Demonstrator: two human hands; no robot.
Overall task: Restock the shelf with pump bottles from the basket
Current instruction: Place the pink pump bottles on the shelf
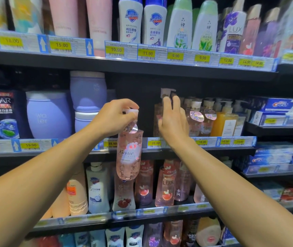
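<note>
**Two bottles in hand, one hanging clear of the shelf**

The left hand (113,118) pinches the white pump cap of a clear pink "Kustie" pump bottle (128,154), which hangs by its top in front of the black middle shelf edge with yellow price tags (177,148), its base below that edge. The right hand (173,122) curls round the neck of a second clear pink pump bottle with a white pump head (165,94), standing on that shelf just left of a row of similar pink bottles (195,118).

Held only by the cap, the hanging bottle could swing or slip, or strike the shelf edge as it is lifted in. The dark gap above the edge, left of the standing bottle, looks narrow; a careless push might topple the neighbouring row or the amber bottle (225,123) beyond it. The basket is not in view.
</note>
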